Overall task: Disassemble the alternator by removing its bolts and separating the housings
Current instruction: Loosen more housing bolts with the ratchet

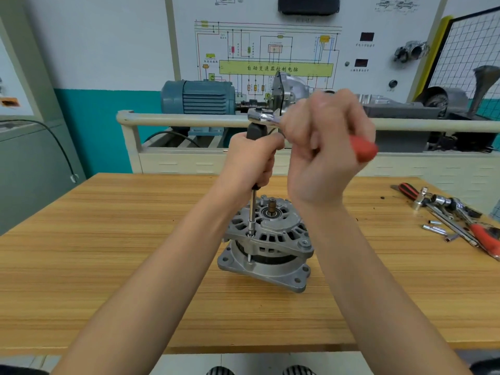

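A grey alternator stands upright on the wooden table, shaft end up. A screwdriver with a dark handle stands vertically, its socket tip on a bolt at the housing's left rim. My left hand grips the screwdriver's handle. My right hand holds a red-handled adjustable wrench. The wrench's silver jaw sits at the top of the screwdriver's handle.
Loose tools lie at the table's right edge: a ratchet, small sockets and red-handled pliers. Behind the table stands a training bench with a blue motor and a wiring panel.
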Demonstrator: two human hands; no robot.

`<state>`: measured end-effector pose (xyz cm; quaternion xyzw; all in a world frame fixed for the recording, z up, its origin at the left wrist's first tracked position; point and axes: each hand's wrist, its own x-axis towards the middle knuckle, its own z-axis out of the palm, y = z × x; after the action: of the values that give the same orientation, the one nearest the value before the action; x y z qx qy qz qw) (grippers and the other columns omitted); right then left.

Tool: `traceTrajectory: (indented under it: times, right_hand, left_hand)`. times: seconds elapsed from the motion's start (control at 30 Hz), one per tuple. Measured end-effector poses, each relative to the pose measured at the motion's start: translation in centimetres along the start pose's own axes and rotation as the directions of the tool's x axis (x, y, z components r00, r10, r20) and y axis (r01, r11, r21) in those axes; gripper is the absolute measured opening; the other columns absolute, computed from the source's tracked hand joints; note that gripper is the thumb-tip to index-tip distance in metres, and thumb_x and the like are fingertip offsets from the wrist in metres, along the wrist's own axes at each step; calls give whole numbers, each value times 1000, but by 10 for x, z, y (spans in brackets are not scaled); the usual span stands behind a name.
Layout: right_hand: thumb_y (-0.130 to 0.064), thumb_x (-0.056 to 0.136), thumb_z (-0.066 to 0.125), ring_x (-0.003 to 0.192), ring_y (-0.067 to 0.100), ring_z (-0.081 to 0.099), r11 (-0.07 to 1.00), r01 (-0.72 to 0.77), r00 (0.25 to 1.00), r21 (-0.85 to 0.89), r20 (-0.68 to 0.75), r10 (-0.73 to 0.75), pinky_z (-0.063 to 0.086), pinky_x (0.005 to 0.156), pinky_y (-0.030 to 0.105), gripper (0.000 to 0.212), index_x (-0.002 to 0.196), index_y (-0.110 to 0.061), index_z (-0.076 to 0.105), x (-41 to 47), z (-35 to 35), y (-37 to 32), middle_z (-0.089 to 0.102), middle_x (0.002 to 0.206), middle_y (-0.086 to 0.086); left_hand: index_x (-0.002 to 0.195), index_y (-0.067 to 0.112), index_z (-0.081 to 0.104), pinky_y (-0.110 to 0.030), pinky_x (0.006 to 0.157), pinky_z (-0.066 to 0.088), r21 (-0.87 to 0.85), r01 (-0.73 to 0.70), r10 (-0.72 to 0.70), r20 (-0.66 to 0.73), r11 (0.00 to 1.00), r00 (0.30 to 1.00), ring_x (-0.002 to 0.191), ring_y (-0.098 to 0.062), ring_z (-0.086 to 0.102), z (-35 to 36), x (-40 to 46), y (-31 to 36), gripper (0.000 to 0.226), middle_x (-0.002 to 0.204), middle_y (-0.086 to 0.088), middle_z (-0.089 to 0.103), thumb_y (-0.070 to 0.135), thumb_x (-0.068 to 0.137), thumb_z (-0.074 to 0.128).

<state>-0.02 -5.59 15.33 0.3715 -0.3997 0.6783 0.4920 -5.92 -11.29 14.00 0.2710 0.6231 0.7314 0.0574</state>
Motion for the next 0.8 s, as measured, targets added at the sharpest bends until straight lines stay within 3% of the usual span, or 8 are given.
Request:
traceTrajectory:
  times: [0.07, 0.13, 0.23, 0.33, 0.47, 0.63, 0.73, 0.8]
  right_hand:
    - [-3, 78, 51, 47, 8, 25, 981, 104, 994, -165, 60, -95, 21, 53, 27, 33, 58, -25, 38, -7, 10, 1, 34, 53, -10]
    - [-3, 78, 51, 45, 9, 25, 983, 100, 994, -151, 47, -94, 20, 51, 28, 31, 59, -25, 40, -5, 11, 1, 32, 49, -9]
    - [1, 81, 42, 36, 11, 22, 986, -103, 994, 130, -34, 109, 19, 46, 27, 45, 42, -20, 34, 10, -3, -4, 28, 36, -4]
    - [-6, 85, 37, 35, 13, 14, 838, -299, 909, 457, -130, 395, 22, 42, 23, 52, 35, -18, 35, 26, -25, -5, 25, 32, -4]
    - [-10, 80, 40, 29, 12, 19, 645, -308, 764, 700, -222, 605, 19, 39, 21, 44, 39, -16, 30, 35, -41, 5, 21, 33, -3]
    - [-9, 80, 39, 32, 12, 19, 755, -289, 844, 589, -216, 492, 20, 42, 23, 44, 37, -17, 32, 29, -33, 3, 23, 33, -3]
    - [-2, 86, 38, 35, 11, 21, 923, -219, 951, 317, -142, 274, 22, 45, 27, 48, 40, -17, 34, 18, -20, -1, 26, 35, -3]
    - [2, 83, 45, 38, 12, 24, 996, -67, 993, 59, -96, 72, 22, 47, 28, 40, 51, -21, 39, 8, -7, -1, 29, 39, -4]
  left_hand:
    - [68, 14, 43, -19, 42, 27, 63, -49, 54, -81, 997, 995, 46, -15, 32, 5, -2, 0, 24, 54, -5, 40, 7, 88, 53]
    - [65, 16, 39, -16, 39, 25, 37, -50, 54, -113, 998, 992, 42, -14, 30, 5, -1, -2, 29, 50, -2, 37, 6, 87, 55]
    - [57, 18, 33, -15, 36, 21, -18, -16, 16, -33, 1000, 999, 33, -9, 21, -2, 2, -3, 40, 39, 8, 28, 0, 84, 57]
    - [56, 15, 39, -19, 41, 27, 21, -26, 23, 144, 999, 989, 37, -15, 28, -11, 4, 1, 38, 43, 3, 34, 1, 83, 62]
    - [51, 15, 42, -19, 40, 26, -90, -3, 31, 309, 996, 950, 36, -13, 29, -15, 8, 7, 42, 42, 2, 33, 1, 88, 57]
    - [44, 22, 35, -14, 35, 18, -73, 6, 8, 197, 997, 980, 29, -8, 19, -7, 10, 6, 54, 36, 7, 26, 3, 90, 55]
    - [52, 20, 32, -15, 37, 18, -13, -19, 19, -18, 1000, 1000, 31, -9, 19, 3, 9, 5, 45, 37, 8, 27, 1, 86, 55]
    - [55, 19, 34, -17, 38, 20, 8, -51, 51, -131, 999, 990, 35, -11, 22, 9, 8, 4, 41, 40, 7, 30, 2, 84, 57]
